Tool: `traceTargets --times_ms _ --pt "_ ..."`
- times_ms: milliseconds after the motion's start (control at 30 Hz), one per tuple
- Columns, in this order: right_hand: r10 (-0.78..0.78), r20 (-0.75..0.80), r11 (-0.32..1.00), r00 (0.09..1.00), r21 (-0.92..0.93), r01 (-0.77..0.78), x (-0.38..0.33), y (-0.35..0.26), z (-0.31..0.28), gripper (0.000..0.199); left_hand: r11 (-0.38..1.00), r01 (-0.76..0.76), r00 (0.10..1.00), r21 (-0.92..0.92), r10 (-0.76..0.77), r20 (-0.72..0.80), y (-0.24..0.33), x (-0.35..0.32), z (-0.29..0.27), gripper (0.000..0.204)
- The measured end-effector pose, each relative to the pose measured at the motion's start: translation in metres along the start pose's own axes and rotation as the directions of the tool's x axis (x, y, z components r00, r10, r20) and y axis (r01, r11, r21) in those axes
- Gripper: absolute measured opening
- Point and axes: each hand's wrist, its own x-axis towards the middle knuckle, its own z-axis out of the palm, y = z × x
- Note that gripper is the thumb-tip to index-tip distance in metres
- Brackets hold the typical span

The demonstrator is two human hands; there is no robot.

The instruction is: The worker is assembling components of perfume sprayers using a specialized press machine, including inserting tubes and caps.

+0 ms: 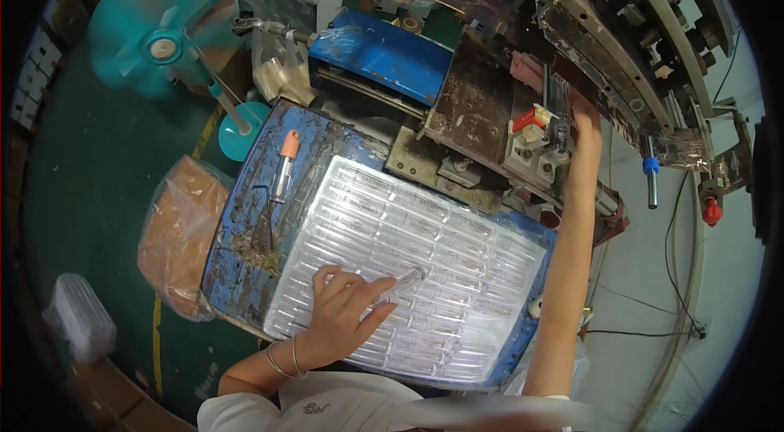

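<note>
The left hand (pixel 345 311) is over the tray (pixel 287 295), its grip nearly closed: thumb and forefinger pinch one end of a clear tube (pixel 410 278). The other fingers are bent and clear of it. The tube slants up and away to the right, across the line of the rows below; whether it touches them cannot be told.

The right hand (pixel 585 115) is past the bench's far right corner, at the press (pixel 604 40), with the arm stretched out straight. Its fingers are partly hidden beside the fixture (pixel 535 150), so how far open that grip is, and whether it holds anything, cannot be told. A red block (pixel 531 118) sits on the fixture, just left of this hand.

The tray covers the middle and right of the bench (pixel 245 252), reaching close to its near edge, and carries rows of clear tubes (pixel 425 224), many with dark print. Near the bench's far left corner lies a tube with an orange cap (pixel 286 167). A hex key (pixel 269 220) lies nearer the left edge, apart from the tray.
</note>
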Motion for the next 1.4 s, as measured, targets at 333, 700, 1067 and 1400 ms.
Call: traceTargets --times_ms 333,700,1067,1400 --pt "0.083 0.003 0.981 0.997 0.176 -0.083 0.006 0.02 -0.008 0.046 0.997 -0.053 0.999 -0.049 0.053 0.004 -0.001 0.0 0.007 0.031" --pt "0.063 0.024 0.974 0.998 0.217 -0.067 0.003 0.015 -0.003 0.05 0.996 -0.068 0.996 -0.063 0.071 0.046 -0.002 0.007 0.007 0.031" --pt "0.062 0.014 0.971 0.998 0.23 -0.064 0.004 0.016 0.0 0.049 0.995 -0.082 0.997 -0.051 0.083 0.004 -0.007 0.012 0.003 0.031" --pt "0.143 -0.022 0.954 0.989 0.269 -0.132 -0.01 0.001 0.003 0.045 0.997 -0.078 0.996 -0.025 0.079 0.046 -0.008 0.008 -0.001 0.03"
